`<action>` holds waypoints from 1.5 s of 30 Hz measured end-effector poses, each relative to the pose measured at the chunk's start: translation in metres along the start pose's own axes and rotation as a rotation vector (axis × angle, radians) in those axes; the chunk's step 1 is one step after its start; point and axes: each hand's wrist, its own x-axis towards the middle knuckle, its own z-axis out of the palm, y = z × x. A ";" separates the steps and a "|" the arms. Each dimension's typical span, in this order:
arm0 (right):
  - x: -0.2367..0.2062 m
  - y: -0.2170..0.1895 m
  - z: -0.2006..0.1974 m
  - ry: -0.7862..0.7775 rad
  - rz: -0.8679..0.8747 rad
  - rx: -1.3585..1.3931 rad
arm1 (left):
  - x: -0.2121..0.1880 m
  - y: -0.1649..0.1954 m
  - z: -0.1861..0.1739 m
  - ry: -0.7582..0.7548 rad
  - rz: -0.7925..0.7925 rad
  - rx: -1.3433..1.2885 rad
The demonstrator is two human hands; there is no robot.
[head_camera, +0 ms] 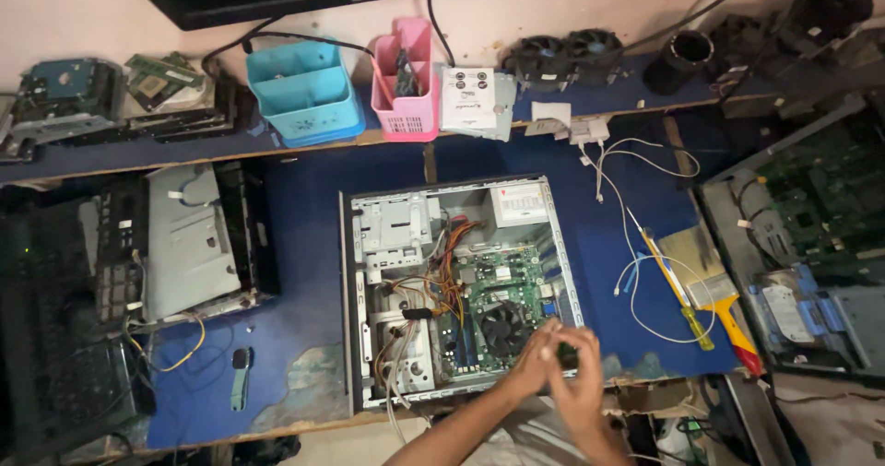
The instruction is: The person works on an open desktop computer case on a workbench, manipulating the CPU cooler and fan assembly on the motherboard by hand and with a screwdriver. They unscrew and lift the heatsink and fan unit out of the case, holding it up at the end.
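Note:
An open desktop computer case [355, 282] lies flat on the blue table [295, 318], showing its green motherboard [502, 277], black cooler fan [505, 326], orange and yellow wire bundle [433, 286] and power supply [518, 204]. My left hand [533, 363] and my right hand [581, 383] meet over the case's near right corner, just right of the fan. Their fingertips close together on a small dark part [566, 354], most of which the fingers hide.
A yellow-handled screwdriver [684, 302], a paintbrush [728, 309] and a white cable [636, 272] lie to the right of the case. A grey metal panel [189, 240] and a black keyboard [55, 337] are on the left. Blue [304, 93] and pink [406, 83] bins stand behind.

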 end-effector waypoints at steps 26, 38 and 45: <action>0.013 -0.014 -0.006 -0.212 -0.086 0.025 | -0.041 0.020 -0.031 0.145 -0.023 0.462; 0.002 0.044 -0.009 -0.353 0.234 0.512 | -0.040 0.022 -0.028 0.095 -0.088 0.524; 0.019 0.054 -0.015 -0.582 0.476 0.684 | -0.044 0.043 -0.041 0.073 0.068 0.512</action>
